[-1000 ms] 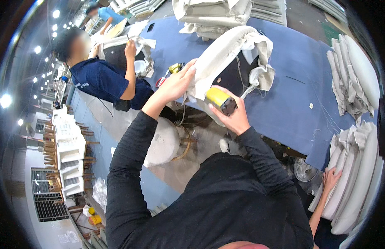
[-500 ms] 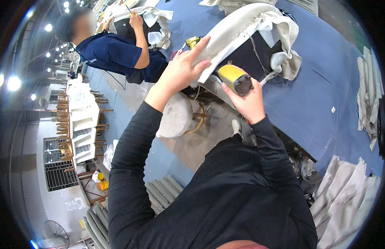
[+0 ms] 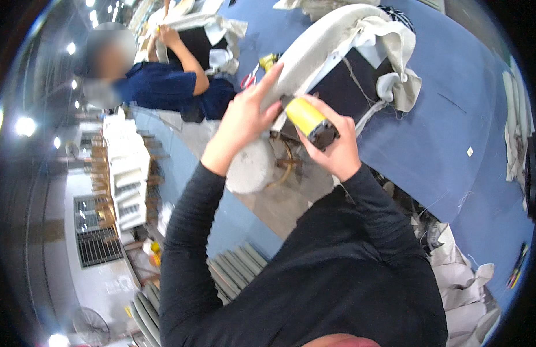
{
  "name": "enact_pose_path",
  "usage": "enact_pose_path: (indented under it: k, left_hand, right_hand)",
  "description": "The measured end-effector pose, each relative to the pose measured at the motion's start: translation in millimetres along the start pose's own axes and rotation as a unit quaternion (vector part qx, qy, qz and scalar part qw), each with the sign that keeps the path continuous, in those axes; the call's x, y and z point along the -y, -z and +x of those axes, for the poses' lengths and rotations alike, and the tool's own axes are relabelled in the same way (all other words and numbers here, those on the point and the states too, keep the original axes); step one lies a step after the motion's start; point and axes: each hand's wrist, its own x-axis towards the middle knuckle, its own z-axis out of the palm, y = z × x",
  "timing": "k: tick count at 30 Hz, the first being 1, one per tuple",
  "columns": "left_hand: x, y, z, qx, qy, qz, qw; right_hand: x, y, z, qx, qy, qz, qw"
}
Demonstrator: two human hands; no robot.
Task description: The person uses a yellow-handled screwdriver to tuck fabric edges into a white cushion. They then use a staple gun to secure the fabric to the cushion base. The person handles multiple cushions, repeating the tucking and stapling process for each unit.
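Both hands have come lower in view: right hand (image 3: 336, 151) grips the yellow tool (image 3: 309, 120), open left hand (image 3: 245, 118) presses the grey padded piece (image 3: 323, 43).

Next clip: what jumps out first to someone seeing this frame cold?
The yellow-and-black power tool near centre, gripped in the right hand, its nose against a long curved pale upholstered piece lying on the blue worktable. The left hand presses flat on that piece. At upper left, a co-worker in a dark blue shirt handles similar fabric.
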Motion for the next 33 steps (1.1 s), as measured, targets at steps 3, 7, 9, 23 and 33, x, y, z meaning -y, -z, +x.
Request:
enact_pose_path:
  k: [3,7,9,23,33]
  left_hand:
    - [5,0,-1,0.016,0.028,0.0,0.999]
    - [14,-10,3,0.014,0.042,-0.003,0.999]
    - [21,-17,7,0.009,0.031,-0.004,0.999]
    - [7,-3,2,0.041,0.069,-0.021,0.997]
    - [19,16,-18,0.097,-0.009,-0.149,0.984]
  right_hand:
    - [-7,-10,4,-0.003,0.011,0.03,0.999]
    - [-24,-13,6,0.006,0.026,0.0,1.0]
    - [-32,-14,6,0.004,0.016,0.007,1.0]
    - [-9,-13,4,0.049,-0.008,0.009,0.999]
    - [3,5,-13,0.008,-0.031,-0.005,0.999]
